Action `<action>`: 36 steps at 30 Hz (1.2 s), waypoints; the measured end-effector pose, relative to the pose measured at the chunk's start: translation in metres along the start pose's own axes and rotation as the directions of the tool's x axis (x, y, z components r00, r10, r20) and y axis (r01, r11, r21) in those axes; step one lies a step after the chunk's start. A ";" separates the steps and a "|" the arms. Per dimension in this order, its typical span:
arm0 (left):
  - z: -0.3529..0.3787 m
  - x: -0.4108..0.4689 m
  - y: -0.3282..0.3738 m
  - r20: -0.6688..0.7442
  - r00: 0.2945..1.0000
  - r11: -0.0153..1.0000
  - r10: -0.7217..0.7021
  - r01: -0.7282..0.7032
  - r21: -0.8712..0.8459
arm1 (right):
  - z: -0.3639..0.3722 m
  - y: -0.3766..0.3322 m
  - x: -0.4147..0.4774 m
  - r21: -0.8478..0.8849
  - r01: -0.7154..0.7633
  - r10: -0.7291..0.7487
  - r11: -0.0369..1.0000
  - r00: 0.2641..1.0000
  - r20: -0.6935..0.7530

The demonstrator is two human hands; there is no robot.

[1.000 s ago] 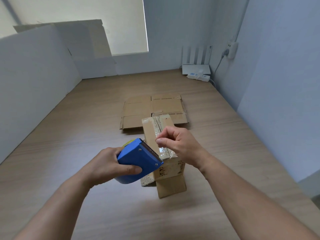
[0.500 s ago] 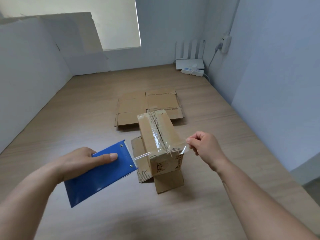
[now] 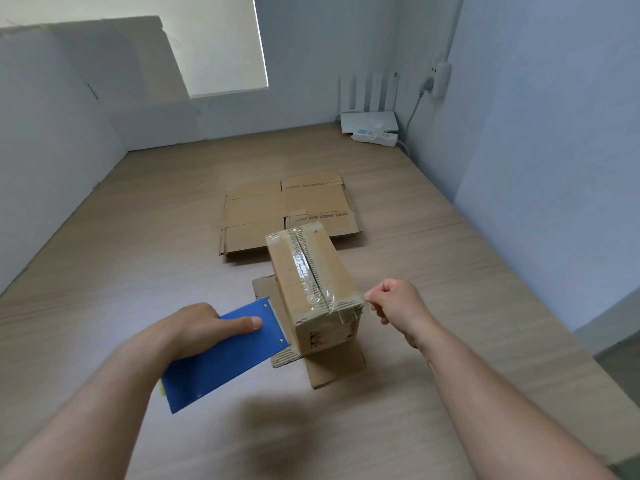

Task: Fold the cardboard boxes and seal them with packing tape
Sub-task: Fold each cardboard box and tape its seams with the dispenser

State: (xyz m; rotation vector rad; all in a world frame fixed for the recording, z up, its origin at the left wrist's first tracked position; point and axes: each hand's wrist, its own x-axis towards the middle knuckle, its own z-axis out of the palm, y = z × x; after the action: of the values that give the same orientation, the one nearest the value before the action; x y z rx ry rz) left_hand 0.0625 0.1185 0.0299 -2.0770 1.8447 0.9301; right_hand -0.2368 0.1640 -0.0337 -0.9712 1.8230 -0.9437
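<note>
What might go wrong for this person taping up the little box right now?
1. The right hand pinches the loose end of the clear tape just off the box's corner. It may wrinkle or stick to the fingers before it is pressed down.
2. Neither hand steadies the box, which stands on its splayed flaps. A tug from the blue dispenser in the left hand might tip or drag it.

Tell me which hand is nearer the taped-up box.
Right. The right hand pinches packing tape beside the near right corner of the taped-up box; the left hand sits further off to its left, gripping the blue tape dispenser.
</note>
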 end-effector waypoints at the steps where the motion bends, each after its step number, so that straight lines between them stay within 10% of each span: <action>1: 0.005 0.005 0.000 0.009 1.000 1.000 -0.016 0.016 -0.012 | 0.003 0.001 0.000 0.006 -0.008 0.008 1.000 1.000 0.015; 7: 0.016 0.016 0.009 0.065 0.996 0.993 -0.061 0.067 -0.095 | 0.008 0.003 0.004 0.042 -0.088 0.085 0.995 0.993 0.080; 10: 0.014 0.018 0.013 0.041 0.998 0.999 -0.045 0.046 -0.029 | 0.002 0.007 0.002 -0.314 -0.156 0.128 0.937 0.986 -0.107; 16: 0.013 0.017 0.015 0.056 0.998 0.999 -0.040 0.040 0.013 | 0.032 0.000 -0.022 -0.470 0.163 -0.288 0.868 0.935 -0.207; 23: 0.000 0.012 0.004 0.112 0.990 0.996 -0.087 0.086 0.015 | 0.044 0.002 -0.016 -0.183 0.134 -0.171 0.974 0.964 -0.204; 36: -0.004 0.011 0.050 0.026 0.998 0.991 -0.066 0.062 0.117 | 0.047 -0.011 -0.016 -0.283 0.156 -0.225 0.946 0.947 -0.229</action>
State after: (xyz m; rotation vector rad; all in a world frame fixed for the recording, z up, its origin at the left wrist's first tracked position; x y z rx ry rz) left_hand 0.0164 0.0972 0.0390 -2.0293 1.7623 0.8137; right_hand -0.1858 0.1634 -0.0355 -1.2561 2.1421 -1.0025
